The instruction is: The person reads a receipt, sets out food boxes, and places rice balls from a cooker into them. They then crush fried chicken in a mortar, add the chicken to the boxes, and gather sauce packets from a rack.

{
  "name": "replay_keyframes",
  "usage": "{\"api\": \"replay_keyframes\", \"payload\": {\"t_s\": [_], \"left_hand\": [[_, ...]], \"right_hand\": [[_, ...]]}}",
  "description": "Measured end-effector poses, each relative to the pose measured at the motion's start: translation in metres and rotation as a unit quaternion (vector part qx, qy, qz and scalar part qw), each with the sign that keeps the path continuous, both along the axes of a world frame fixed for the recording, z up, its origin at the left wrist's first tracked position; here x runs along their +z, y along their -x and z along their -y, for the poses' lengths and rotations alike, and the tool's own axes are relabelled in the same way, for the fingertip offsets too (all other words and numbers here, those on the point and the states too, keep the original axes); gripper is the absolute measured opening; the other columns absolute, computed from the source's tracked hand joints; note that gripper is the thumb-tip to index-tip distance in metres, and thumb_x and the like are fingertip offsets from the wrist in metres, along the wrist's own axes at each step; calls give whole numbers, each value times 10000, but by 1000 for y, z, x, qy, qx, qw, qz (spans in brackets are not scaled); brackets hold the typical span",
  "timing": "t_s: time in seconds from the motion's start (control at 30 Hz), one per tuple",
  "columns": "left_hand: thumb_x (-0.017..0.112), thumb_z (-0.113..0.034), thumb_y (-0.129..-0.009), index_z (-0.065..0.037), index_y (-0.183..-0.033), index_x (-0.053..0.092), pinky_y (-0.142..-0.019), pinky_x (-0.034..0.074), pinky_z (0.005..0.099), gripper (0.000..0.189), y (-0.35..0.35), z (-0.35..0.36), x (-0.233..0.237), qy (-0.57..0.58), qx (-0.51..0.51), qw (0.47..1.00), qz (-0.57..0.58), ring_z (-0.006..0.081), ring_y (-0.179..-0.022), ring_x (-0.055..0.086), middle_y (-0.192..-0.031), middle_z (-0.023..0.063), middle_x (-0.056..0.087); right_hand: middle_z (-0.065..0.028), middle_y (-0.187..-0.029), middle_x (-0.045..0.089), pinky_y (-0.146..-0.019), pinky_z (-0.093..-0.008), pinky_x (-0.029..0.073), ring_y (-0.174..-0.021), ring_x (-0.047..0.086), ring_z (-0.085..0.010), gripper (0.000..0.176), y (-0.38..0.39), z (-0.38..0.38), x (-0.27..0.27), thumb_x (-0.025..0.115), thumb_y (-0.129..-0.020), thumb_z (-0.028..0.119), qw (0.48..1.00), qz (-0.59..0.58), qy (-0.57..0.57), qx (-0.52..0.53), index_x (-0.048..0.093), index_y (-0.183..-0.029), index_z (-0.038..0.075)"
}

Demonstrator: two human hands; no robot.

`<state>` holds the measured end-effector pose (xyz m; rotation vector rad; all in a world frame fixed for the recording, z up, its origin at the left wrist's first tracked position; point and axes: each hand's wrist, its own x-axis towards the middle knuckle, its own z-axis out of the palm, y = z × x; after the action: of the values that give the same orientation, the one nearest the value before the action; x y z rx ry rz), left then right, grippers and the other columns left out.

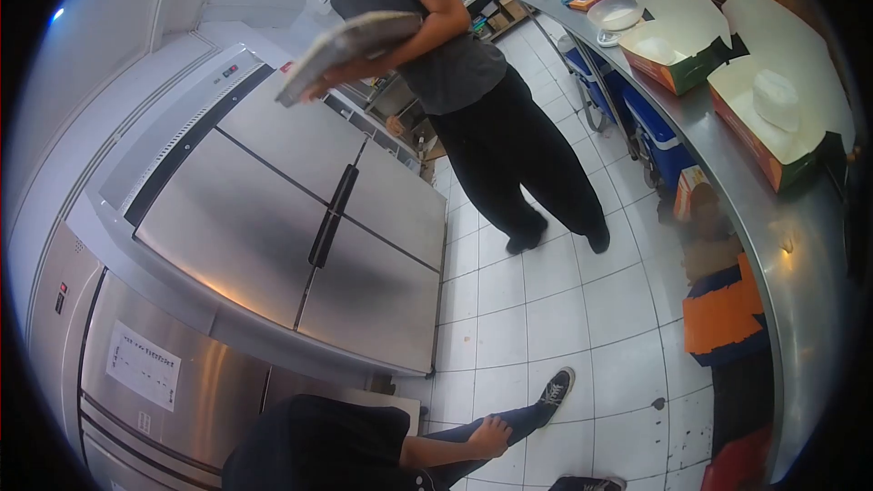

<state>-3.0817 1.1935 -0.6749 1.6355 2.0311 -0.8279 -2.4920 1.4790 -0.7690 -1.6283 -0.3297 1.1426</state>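
My left hand (pixel 491 436) lies over my left knee, beyond a short black sleeve at the bottom, with its fingers draped on the dark trouser leg (pixel 527 425). It is open and holds no object. One dark sneaker (pixel 556 389) shows on the tiles just past that knee, and part of another (pixel 587 484) is at the bottom edge. My right hand is out of view. Ahead, a person (pixel 464 73) in a grey T-shirt and black trousers stands and carries a shallow, light-coloured tray (pixel 350 45) against the body.
Steel cabinets (pixel 236 209) line the left side. Along the right runs a metal counter (pixel 773 255) bearing two open cartons (pixel 677 50) (pixel 746 118) and a clear bowl (pixel 614 14). Beneath it are blue containers (pixel 657 136) and an orange box (pixel 723 316). White floor tiles (pixel 555 300) lie between.
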Motion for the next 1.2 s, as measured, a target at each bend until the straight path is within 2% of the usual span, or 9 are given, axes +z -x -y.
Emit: {"api": "replay_keyframes", "payload": {"t_s": [0.37, 0.5, 0.53, 0.57, 0.63, 0.73, 0.87, 0.93, 1.2], "left_hand": [[557, -344, -835, -66, -1046, 663, -957, 418, 524, 365, 32, 1, 24, -16, 329, 913, 241, 315, -1091, 597, -1146, 160, 650], [558, -270, -853, -27, -1165, 630, -1012, 433, 428, 402, 60, 46, 14, -139, 214, 896, 364, 355, -1171, 558, -1207, 199, 622], [555, -251, -857, -18, -1186, 625, -1012, 443, 423, 409, 57, 52, 27, -196, 96, 905, 366, 349, -1163, 571, -1210, 209, 620], [555, -251, -857, -18, -1186, 625, -1012, 443, 423, 409, 54, 51, 37, -204, 93, 898, 378, 349, -1163, 571, -1210, 209, 620], [561, -233, -855, -18, -1237, 594, -1021, 441, 420, 439, 42, 36, 82, 121, 124, 932, 317, 338, -1180, 570, -1228, 205, 617], [641, -307, -799, -36, -1174, 633, -983, 442, 452, 463, 24, 7, 126, -37, 116, 887, 445, 341, -1149, 581, -1212, 196, 627], [729, -533, -816, -49, -1548, 53, -1182, 191, 444, 1107, 7, -76, 213, -38, 153, 806, 571, 369, -1453, 196, -1591, 225, 116], [748, -367, -857, -118, -1551, 86, -1124, 303, 455, 991, -5, -119, 267, -46, 255, 671, 695, 339, -1376, 347, -1516, 234, 300], [606, -380, -959, -130, -1486, 226, -920, 468, 387, 696, -25, -183, 372, -76, 259, 636, 723, 250, -1140, 561, -1294, 193, 533]], "right_hand": [[-214, -1424, 462, -752, -385, 523, -1035, 581, -320, 483, 54, 62, 57, 422, -974, 521, 998, 34, -50, -5, 551, -1208, 119], [-217, -1442, 451, -740, -380, 523, -1035, 579, -318, 496, 126, 140, 68, 415, -979, 544, 986, -14, -157, 51, 550, -1208, 126], [-171, -1319, 598, -698, -320, 495, -952, 633, -235, 265, 139, 161, 79, 476, -943, 42, 944, 208, -172, 189, 573, -1160, -74], [-203, -1061, 603, -695, -381, 480, -843, 594, -285, 163, 151, 170, 89, 541, -891, 39, 919, 287, -144, 230, 581, -996, -79], [-234, -823, 640, -702, -443, 477, -754, 585, -366, 151, 214, 172, 240, 598, -862, 84, 831, 446, -96, 319, 627, -895, -61], [-144, -1029, 710, -795, -317, 523, -956, 681, -216, 263, 251, 186, 298, 656, -870, 38, 889, 218, -47, 400, 647, -1126, -22], [-159, -959, 716, -749, -345, 509, -888, 679, -212, 216, 292, 158, 412, 686, -893, 160, 827, 305, -179, 436, 691, -1045, 6], [-133, -842, 724, -686, -296, 505, -757, 669, -175, 221, 305, 145, 465, 660, -918, 171, 859, 237, -99, 442, 680, -1040, -13], [-121, -797, 717, -651, -241, 513, -682, 661, -134, 216, 328, 124, 549, 646, -940, 161, 953, 156, -142, 219, 668, -949, -54]]}}
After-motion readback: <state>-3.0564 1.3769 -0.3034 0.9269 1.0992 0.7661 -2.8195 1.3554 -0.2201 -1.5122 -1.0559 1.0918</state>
